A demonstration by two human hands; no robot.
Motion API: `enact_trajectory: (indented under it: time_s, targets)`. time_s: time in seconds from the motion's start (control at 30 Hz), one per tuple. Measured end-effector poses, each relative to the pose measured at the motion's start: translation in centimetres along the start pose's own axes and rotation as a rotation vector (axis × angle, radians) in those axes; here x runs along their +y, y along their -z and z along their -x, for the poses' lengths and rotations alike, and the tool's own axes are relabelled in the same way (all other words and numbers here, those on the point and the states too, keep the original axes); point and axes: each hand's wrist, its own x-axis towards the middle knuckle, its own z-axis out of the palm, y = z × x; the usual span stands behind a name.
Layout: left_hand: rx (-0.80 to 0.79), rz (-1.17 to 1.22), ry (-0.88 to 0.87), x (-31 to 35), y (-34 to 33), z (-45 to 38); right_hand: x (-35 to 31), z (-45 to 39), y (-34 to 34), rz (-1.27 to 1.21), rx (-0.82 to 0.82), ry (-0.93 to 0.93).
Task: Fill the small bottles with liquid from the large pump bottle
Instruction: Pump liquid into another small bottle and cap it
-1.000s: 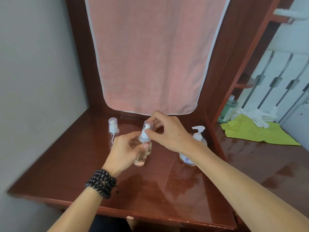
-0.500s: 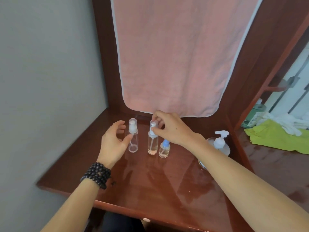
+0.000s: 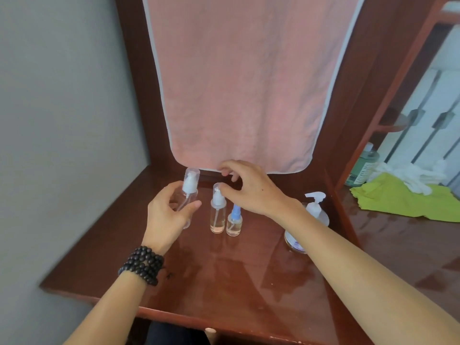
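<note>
1. Reddish desk hemmed by grey wall on the left, pink towel hanging behind, wooden upright on the right; bare glossy wood open toward the near edge.
2. Three small bottles near the back: empty clear bottle, middle bottle with pinkish liquid low inside, short blue-capped bottle just beside it.
3. Large pump bottle standing right of them, partly behind the right forearm.
4. Left hand, beaded bracelet at wrist, curled around the empty clear bottle, thumb in front.
5. Right hand loosely spread, thumb tip touching the middle bottle's cap, other fingers clear of it.
6. Green cloth lying far right.
</note>
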Motion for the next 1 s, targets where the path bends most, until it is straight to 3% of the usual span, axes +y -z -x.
enact_trajectory:
  time_s: [0.1, 0.27, 0.57, 0.73, 0.9, 1.0]
  targets:
    - [-0.062, 0.064, -0.079, 2.2, 0.0, 1.7, -1.7, 1.6, 2.7, -0.144, -0.048, 0.027]
    - [-0.213, 0.044, -0.174, 4.8, -2.7, 3.9, -1.3, 5.2, 6.0, -0.016, -0.188, -0.033]
    - [-0.465, -0.058, -0.227, 7.9, -7.7, 4.8, 2.3, 10.9, 11.0, -0.054, 0.029, -0.124]
    - [-0.369, -0.036, -0.087, 7.0, -7.5, 4.8, 4.2, 13.1, 11.6, -0.146, 0.063, -0.309]
    - [-0.364, -0.048, -0.066, 6.6, -7.7, 4.3, 5.4, 15.4, 6.5, -0.164, -0.145, -0.440]
    - [-0.372, 0.002, -0.065, 6.8, -8.0, 4.5, 6.3, 16.4, 3.9, -0.059, -0.310, -0.379]
